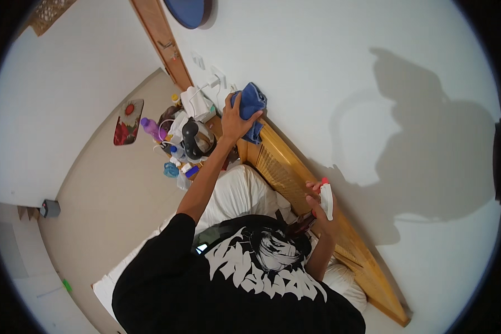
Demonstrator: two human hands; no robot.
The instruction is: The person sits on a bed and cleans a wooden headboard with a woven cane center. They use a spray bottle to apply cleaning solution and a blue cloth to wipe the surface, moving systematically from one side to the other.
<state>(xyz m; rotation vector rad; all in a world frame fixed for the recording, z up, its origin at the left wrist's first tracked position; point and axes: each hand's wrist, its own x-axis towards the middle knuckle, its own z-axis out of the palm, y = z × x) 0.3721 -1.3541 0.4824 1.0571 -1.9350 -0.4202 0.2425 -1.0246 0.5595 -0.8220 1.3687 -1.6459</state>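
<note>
My left hand (236,121) is closed on a folded blue cloth (253,101), which looks like denim. It presses the cloth onto the far end of the wooden headboard (286,153), close to the wall. Nearer to me, my right hand (324,218) grips a spray bottle by its neck, just above the headboard's top rail. The bottle has a white and red trigger head (326,200) and a dark body (301,224) that slants down toward my shirt. Part of the bottle is hidden by my fingers.
White pillows (245,192) lie against the headboard. Beyond the bed a bedside table carries a kettle-like dark jug (195,139), a purple bottle (150,127) and other clutter. A plug with a white cable (214,82) sits in the wall. A flowered mat (129,122) lies on the floor.
</note>
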